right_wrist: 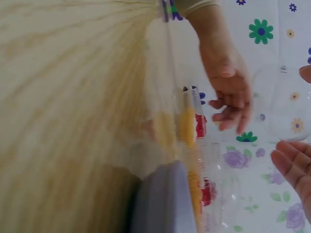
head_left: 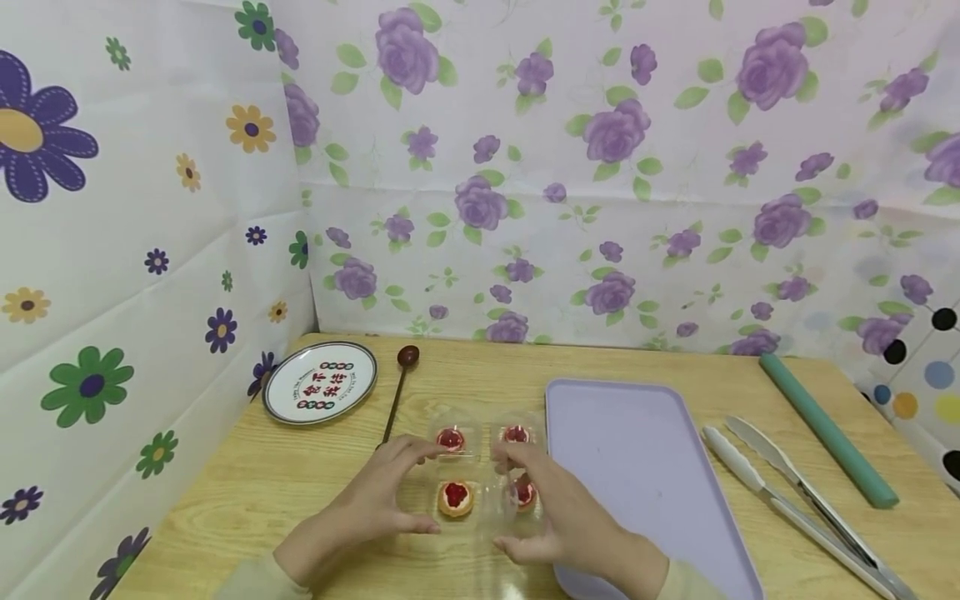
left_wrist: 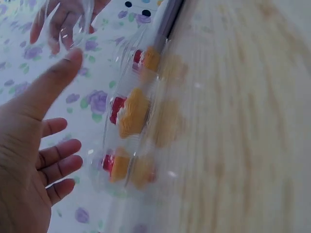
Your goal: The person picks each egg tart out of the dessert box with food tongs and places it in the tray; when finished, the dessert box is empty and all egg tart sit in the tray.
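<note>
Several small tarts (head_left: 455, 498) with red topping and cream sit in a clear plastic container (head_left: 477, 460) in the head view. My left hand (head_left: 375, 504) hovers at the container's left side, fingers spread and thumb apart, holding nothing. Over the right side is my right hand (head_left: 573, 521), partly covering the tarts there. A clear, domed plastic lid (right_wrist: 279, 104) is between its thumb and fingers in the right wrist view. From the left wrist, the tarts (left_wrist: 133, 114) show side-on inside the container, with the right hand and clear plastic above them.
A lavender tray (head_left: 622, 467) lies just right of the container. Metal tongs (head_left: 795, 492) and a green roll (head_left: 828, 429) are further right. At the back left are an oval plate (head_left: 320, 383) and a dark long-handled spoon (head_left: 397, 396). Flowered cloth (head_left: 480, 167) hangs behind.
</note>
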Motion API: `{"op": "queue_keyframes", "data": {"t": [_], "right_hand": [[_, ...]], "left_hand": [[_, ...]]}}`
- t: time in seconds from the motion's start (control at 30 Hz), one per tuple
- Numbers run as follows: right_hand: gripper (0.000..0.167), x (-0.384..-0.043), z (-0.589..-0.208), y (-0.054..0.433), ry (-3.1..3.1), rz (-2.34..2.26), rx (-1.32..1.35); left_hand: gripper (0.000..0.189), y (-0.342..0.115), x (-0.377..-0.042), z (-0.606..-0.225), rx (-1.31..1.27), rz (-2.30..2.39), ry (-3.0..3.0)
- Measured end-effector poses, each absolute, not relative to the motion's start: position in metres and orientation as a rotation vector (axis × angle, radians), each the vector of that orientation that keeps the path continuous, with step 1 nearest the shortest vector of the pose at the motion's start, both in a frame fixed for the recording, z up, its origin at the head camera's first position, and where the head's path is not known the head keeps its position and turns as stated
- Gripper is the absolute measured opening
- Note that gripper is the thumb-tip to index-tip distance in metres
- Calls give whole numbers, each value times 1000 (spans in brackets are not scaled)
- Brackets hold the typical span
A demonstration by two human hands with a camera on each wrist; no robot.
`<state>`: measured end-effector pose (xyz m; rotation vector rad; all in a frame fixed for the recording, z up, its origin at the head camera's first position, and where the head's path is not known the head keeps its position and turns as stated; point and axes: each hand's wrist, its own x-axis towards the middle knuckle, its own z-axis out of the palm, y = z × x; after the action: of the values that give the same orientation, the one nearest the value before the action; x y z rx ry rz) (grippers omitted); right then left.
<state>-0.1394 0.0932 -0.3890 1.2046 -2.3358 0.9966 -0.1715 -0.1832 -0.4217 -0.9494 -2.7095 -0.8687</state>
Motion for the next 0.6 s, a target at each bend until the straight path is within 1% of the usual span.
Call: {"op": "queue_keyframes", "data": {"t": [0.17,0.43,0.6], "right_hand": [[90,-138,-392,93,-2274,1008,1206],[89,-136,-394,92,-2219,942,1166],[89,-134,-396,92,-2160,864,1137]], "left_hand": [[94,-173,-160,-409,-1012,-943,-2664],[103,-160,-147,-396,-1083,-839,-2532],[105,-154,-142,-393,-1119,-761,-2481]]}}
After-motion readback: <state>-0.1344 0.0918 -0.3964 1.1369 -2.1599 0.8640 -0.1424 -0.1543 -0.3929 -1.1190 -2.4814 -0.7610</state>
